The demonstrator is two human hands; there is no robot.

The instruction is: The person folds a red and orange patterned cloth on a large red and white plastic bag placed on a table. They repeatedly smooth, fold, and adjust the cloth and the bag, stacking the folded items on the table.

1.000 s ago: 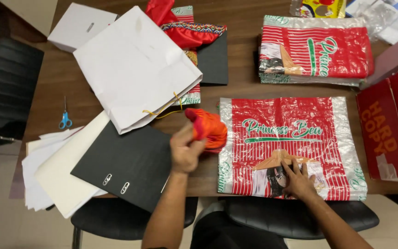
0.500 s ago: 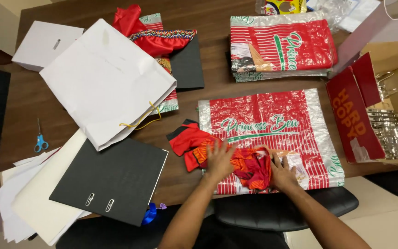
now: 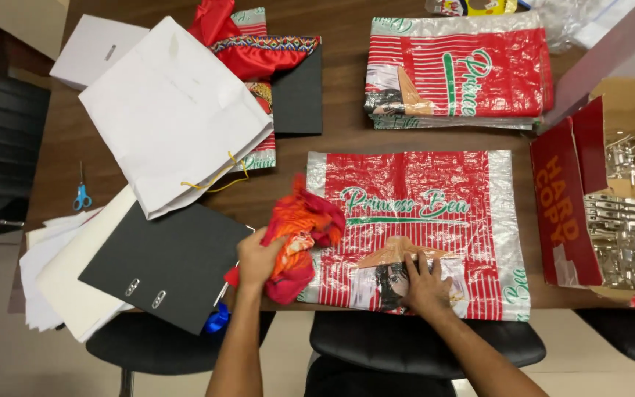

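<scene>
My left hand (image 3: 257, 259) grips a bunched red and orange cloth (image 3: 301, 234) at the left edge of a flat red, white and silver plastic bag (image 3: 435, 191) lying on the brown table (image 3: 339, 143). My right hand (image 3: 424, 281) presses flat on the near edge of that bag, fingers spread. Whether the cloth is partly inside the bag is unclear.
A stack of similar red bags (image 3: 464, 70) lies at the back. A white paper bag (image 3: 174, 117), a black binder (image 3: 167, 266), white sheets (image 3: 60, 272), blue scissors (image 3: 81, 197) and red cloth (image 3: 248, 44) are left. A box of metal clips (image 3: 622, 213) stands right.
The view shifted. My left hand pulled the cloth back from the middle of the bag to its left edge. My right hand stayed on the bag's near edge.
</scene>
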